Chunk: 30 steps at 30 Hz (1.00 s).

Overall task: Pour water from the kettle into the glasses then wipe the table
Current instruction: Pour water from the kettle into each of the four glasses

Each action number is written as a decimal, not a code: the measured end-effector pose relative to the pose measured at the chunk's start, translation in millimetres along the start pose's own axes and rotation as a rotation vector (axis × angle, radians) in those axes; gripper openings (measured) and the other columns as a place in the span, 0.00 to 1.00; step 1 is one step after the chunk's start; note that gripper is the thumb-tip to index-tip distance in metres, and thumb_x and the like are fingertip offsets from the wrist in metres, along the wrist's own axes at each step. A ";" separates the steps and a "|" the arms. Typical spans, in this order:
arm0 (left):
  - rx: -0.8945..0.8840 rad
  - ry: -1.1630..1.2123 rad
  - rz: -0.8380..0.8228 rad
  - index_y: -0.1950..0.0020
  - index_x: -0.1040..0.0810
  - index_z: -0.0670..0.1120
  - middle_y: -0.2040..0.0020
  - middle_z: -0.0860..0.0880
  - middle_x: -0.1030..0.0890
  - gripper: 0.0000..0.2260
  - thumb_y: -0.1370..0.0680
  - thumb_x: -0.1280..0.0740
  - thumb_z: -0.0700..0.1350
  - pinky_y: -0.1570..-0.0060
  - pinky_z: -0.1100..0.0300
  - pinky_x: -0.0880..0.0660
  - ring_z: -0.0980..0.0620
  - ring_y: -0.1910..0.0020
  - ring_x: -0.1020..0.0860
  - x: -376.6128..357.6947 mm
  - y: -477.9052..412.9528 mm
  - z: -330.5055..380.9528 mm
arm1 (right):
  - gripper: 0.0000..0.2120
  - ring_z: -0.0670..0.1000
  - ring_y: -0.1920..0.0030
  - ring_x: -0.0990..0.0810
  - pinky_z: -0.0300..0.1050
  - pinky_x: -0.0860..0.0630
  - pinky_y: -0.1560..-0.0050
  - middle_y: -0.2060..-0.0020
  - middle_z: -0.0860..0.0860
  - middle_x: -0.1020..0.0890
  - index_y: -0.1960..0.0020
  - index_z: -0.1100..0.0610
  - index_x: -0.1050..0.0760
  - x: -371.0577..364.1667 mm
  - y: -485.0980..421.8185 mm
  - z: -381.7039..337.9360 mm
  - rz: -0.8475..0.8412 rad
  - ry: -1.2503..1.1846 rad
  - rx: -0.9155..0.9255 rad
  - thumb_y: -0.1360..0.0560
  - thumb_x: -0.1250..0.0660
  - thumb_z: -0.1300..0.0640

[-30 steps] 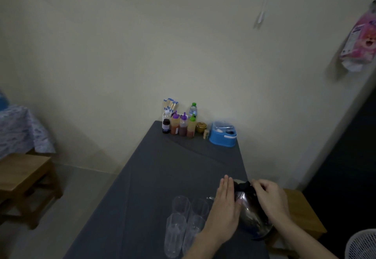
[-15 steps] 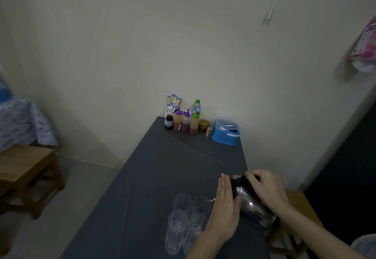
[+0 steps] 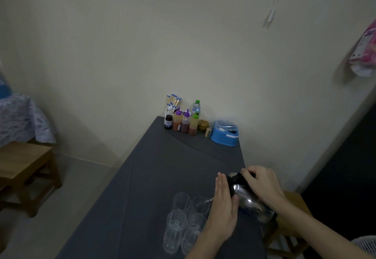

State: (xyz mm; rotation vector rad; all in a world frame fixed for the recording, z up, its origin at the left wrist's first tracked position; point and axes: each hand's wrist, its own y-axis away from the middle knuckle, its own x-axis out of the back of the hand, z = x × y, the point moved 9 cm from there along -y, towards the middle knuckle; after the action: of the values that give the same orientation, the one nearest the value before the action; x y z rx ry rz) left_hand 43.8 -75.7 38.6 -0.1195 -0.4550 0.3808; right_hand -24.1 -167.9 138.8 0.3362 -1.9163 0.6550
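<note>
At table (image 3: pixel 162 177): 4 glasses (image 3: pixel 176 230), 1 kettle (image 3: pixel 247 197), L hand (image 3: pixel 222 209), R hand (image 3: pixel 262 185)

Ahead of me, against the wall: three squeeze bottles (image 3: pixel 185 123) in a row, a small dark bottle (image 3: pixel 168 121) at their left, a green-capped water bottle (image 3: pixel 196 107) behind, a blue lidded box (image 3: pixel 224 133) at the right. A wooden stool (image 3: pixel 24 163) stands to my left. A pink bag (image 3: pixel 364 53) hangs upper right.
</note>
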 end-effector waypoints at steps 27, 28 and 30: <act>-0.005 0.058 0.061 0.24 0.67 0.47 0.25 0.56 0.68 0.29 0.16 0.49 0.49 0.27 0.66 0.61 0.60 0.25 0.65 9.7 1.1 -0.8 | 0.16 0.43 0.73 0.24 0.37 0.32 0.72 0.75 0.49 0.21 0.68 0.54 0.20 -2.9 -10.4 -18.4 -0.001 0.040 0.101 0.23 0.35 0.52; -0.005 0.057 0.060 0.24 0.67 0.47 0.25 0.56 0.68 0.29 0.16 0.50 0.49 0.28 0.66 0.61 0.60 0.25 0.65 9.3 0.8 -1.5 | 0.16 0.44 0.73 0.24 0.38 0.31 0.71 0.76 0.49 0.21 0.68 0.54 0.20 -3.0 -10.6 -18.5 0.001 0.038 0.100 0.23 0.35 0.52; -0.002 0.056 0.058 0.24 0.67 0.47 0.25 0.56 0.69 0.30 0.16 0.50 0.50 0.28 0.67 0.62 0.60 0.25 0.65 8.4 0.7 -3.0 | 0.16 0.43 0.74 0.24 0.36 0.34 0.73 0.76 0.49 0.21 0.68 0.55 0.20 -3.0 -10.5 -19.2 0.004 0.036 0.101 0.23 0.35 0.52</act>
State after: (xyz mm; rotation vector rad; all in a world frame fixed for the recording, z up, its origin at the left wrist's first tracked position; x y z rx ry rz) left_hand 51.9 -71.9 39.1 -0.1447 -0.3976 0.4330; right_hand -3.1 -165.4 145.2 0.3819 -1.8542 0.7575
